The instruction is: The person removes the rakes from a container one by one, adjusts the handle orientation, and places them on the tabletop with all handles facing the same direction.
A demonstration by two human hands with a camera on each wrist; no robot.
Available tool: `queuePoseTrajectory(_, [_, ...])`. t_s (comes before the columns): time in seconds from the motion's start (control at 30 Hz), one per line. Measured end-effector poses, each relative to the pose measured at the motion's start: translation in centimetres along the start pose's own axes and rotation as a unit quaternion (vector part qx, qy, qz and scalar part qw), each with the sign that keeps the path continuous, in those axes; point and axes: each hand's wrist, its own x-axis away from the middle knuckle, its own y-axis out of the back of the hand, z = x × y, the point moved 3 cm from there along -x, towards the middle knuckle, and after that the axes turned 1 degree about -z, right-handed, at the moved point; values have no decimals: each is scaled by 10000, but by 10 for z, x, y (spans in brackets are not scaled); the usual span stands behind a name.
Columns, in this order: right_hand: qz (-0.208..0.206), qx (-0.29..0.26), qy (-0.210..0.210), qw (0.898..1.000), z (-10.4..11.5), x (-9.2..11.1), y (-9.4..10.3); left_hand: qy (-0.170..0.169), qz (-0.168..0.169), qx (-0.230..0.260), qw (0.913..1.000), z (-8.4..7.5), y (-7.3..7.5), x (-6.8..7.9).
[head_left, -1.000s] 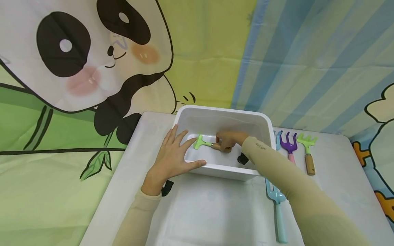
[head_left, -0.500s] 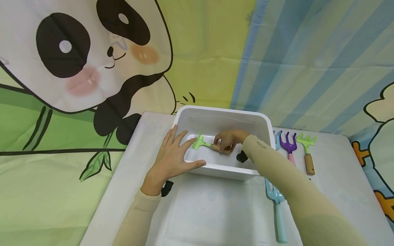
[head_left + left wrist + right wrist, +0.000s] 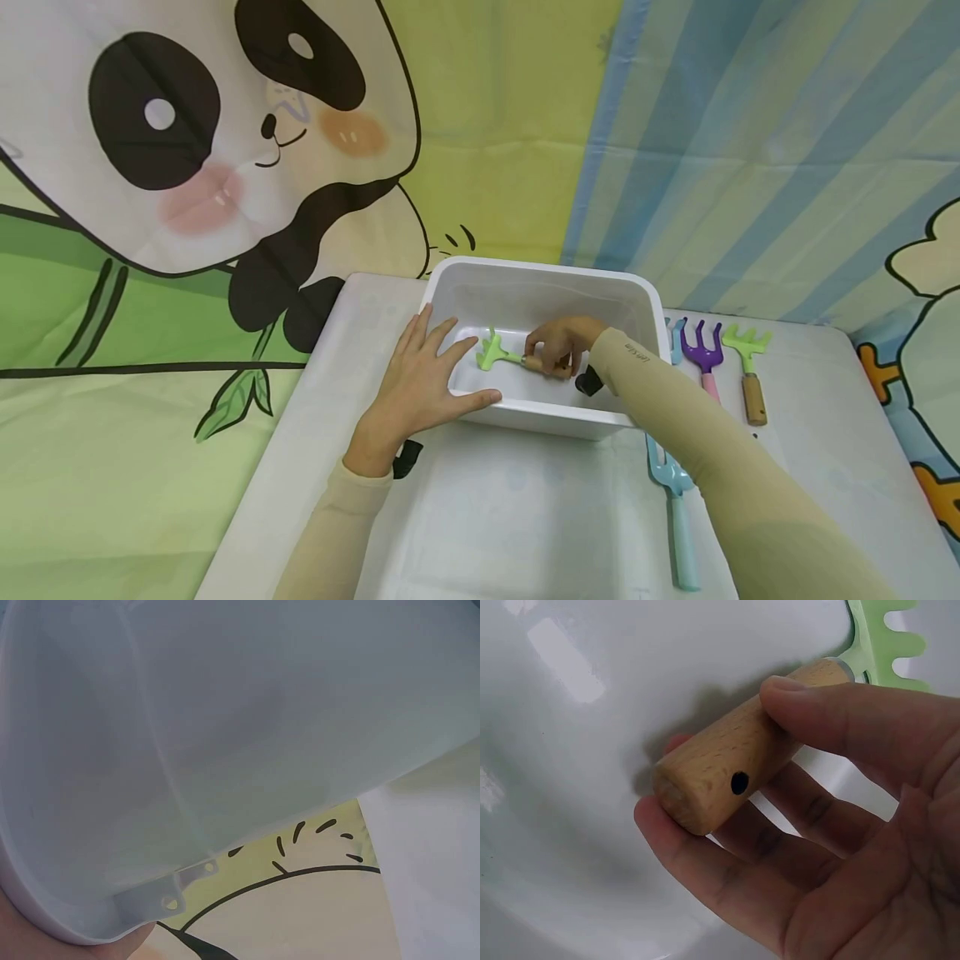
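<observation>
Inside the white plastic bin [image 3: 525, 417], my right hand [image 3: 561, 340] holds a small hand rake [image 3: 492, 353] with a light green head and wooden handle. In the right wrist view, the thumb lies along the handle [image 3: 727, 754] and the fingers curl beneath it, with the green tines [image 3: 892, 645] at the upper right. My left hand [image 3: 420, 379] rests spread over the bin's left rim, fingers straight. The left wrist view is filled mostly by the bin's pale wall [image 3: 285, 712], with a bit of that hand at the lower left corner.
Right of the bin lie a purple fork with a pink handle [image 3: 703, 354], a green rake with a wooden handle [image 3: 752, 379] and a partly hidden blue tool [image 3: 677, 342]. A light blue fork [image 3: 681, 525] lies in front. A panda-print cloth [image 3: 480, 167] hangs behind the white table [image 3: 510, 517].
The right hand's fingers have shifted around the wooden handle, and the rake has moved slightly right and turned a little inside the bin. The left hand has stayed in place.
</observation>
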Motion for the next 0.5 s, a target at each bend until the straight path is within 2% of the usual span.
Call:
queuePoseTrajectory(0.2, [272,-123,57,9995,2,1,-1,-6,77,-18,10000,-1,-1,-1])
queuePoseTrajectory(0.5, [555,-472,80,9973,15,10,-1,-73,-75,-9,9999,0,-1,-1])
